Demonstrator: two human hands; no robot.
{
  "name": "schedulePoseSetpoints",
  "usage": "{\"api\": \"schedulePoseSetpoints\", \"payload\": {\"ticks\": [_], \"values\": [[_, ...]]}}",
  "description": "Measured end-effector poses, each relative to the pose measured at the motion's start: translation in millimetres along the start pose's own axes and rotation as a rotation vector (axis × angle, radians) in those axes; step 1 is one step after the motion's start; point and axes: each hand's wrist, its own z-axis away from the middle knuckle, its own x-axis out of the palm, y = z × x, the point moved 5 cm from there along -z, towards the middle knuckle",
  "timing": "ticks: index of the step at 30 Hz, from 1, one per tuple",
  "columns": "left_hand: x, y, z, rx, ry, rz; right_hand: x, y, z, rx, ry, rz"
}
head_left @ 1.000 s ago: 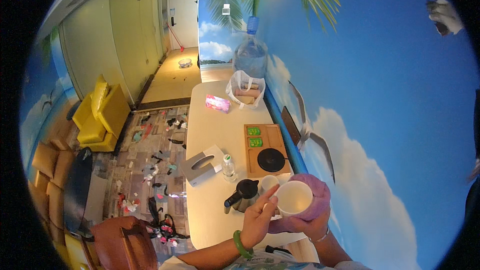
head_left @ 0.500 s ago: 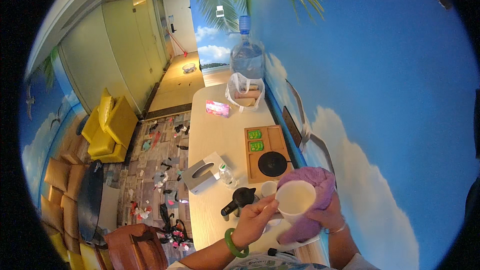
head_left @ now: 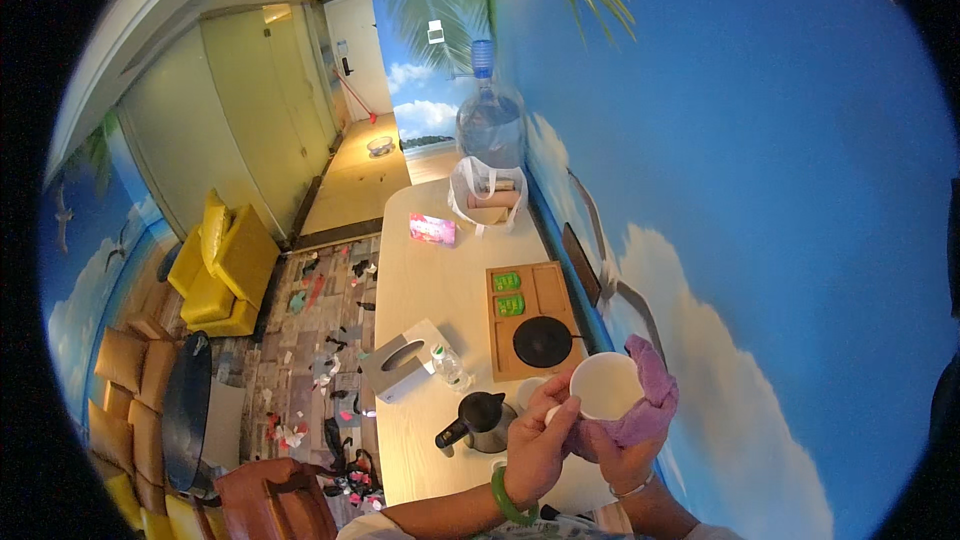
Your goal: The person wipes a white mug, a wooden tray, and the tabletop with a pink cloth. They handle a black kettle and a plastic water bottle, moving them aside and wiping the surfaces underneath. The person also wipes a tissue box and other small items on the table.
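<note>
**Cup and cloth held over the near end of the counter**

Nearest the viewer, both hands were closed on the work. The left hand [head_left: 535, 445], with a green bangle [head_left: 510, 502] at its wrist, gripped the near rim of a white cup [head_left: 606, 385] with its fingers curled. The right hand [head_left: 625, 455] was wrapped from beneath in a purple cloth [head_left: 652, 390] and cupped the cup's base and far side through it. The cup's mouth faced up toward the camera and showed a plain white inside.

Compared with the views half a second and a second earlier, the cup sat slightly higher and further from the body. The cloth had bunched up behind its far rim (in the earliest view it lay mostly under and around the cup). The grip itself looked unchanged, so the wiping appeared to be in mid-course rather than finished; the head had also lifted, which brought more of the counter into view.

Just beyond the hands, on the pale counter [head_left: 430, 285], stood a dark-handled metal kettle [head_left: 480, 422]. Past it were a small clear bottle [head_left: 447, 365] and a grey tissue box [head_left: 402, 370]. To the right lay a wooden tray [head_left: 555, 290] carrying a round black hotplate [head_left: 542, 340] and two green packets [head_left: 508, 292].

Further along were a pink packet [head_left: 432, 229] and a white plastic bag [head_left: 486, 195], with a large water bottle [head_left: 488, 115] at the far end against the blue mural wall [head_left: 740, 190]. On the left, the littered floor [head_left: 320, 340] ran back to yellow chairs [head_left: 225, 265].
</note>
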Motion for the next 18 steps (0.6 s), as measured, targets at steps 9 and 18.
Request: {"api": "schedulePoseSetpoints", "payload": {"ticks": [9, 18], "values": [[-4, 25, -16, -0.015, -0.082, -0.065, -10, 48, 9, 0.338, -0.267, -0.759], [-1, 23, -8, -0.165, -0.132, 0.170, 20, 28, -20, 0.308, -0.306, -0.843]]}}
